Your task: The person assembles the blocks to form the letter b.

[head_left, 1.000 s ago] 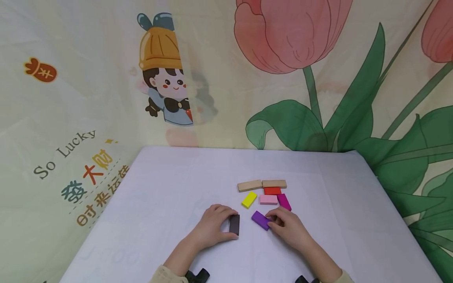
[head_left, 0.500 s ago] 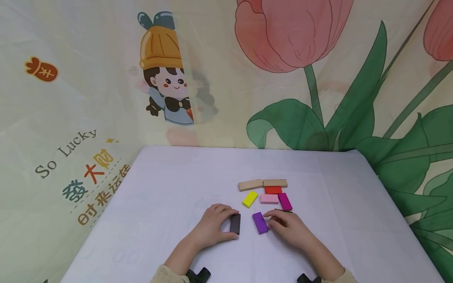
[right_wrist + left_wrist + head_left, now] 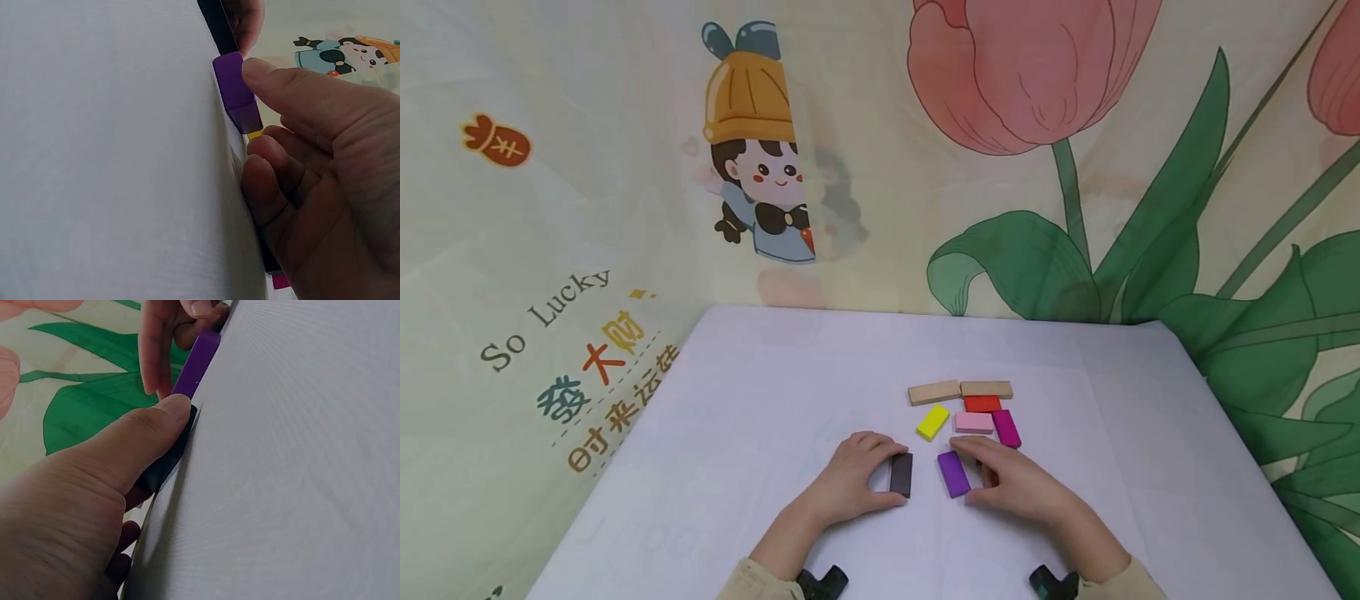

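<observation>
Since a second ago the purple block (image 3: 953, 473) got turned from slanted to lined up beside the black block (image 3: 900, 475) on the table (image 3: 760, 392). From the head view, left hand (image 3: 850, 481) pinches the black one, right hand (image 3: 1011, 483) pinches the purple. Left wrist: thumb (image 3: 150, 428) pressed on black block (image 3: 169, 461). Right wrist: thumb (image 3: 281, 81) on purple block (image 3: 236, 90), fingers curled just behind.

I read this as a home play corner, likely a child's room: a small white table (image 3: 760, 417) stands against a curtain backdrop (image 3: 587, 167) printed with a cartoon child, big pink tulips and "So Lucky" lettering, with coloured wooden blocks (image 3: 973, 412) on it.
</observation>
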